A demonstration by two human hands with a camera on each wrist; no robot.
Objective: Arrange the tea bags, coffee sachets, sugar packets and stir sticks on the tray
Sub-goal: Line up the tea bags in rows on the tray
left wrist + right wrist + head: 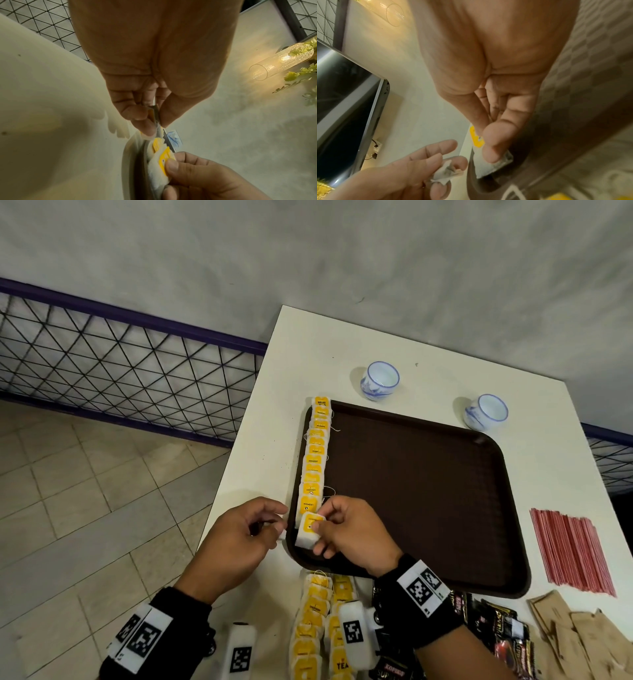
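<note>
One column of tea bags (314,460) runs down the tray's (428,491) left rim; your right hand (352,532) pinches the next tea bag (308,531) at its near end, and your left hand (239,539) is curled round a spare bag just off the rim. Loose tea bags (318,628), coffee sachets (496,628), sugar packets (575,638) and stir sticks (572,553) wait on the desk (274,419). Most of the tray is free to your right.

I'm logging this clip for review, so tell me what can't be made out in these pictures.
- Left hand holds a tea bag: the head view hides it behind curled fingers, and the right wrist view blurs it.
- Spare tea bags: count unclear, cut off by the head view's bottom edge and the right wrist.
- Coffee sachets: print too small to read.
- Tea bag under the right hand: tag wording partly covered.
</note>
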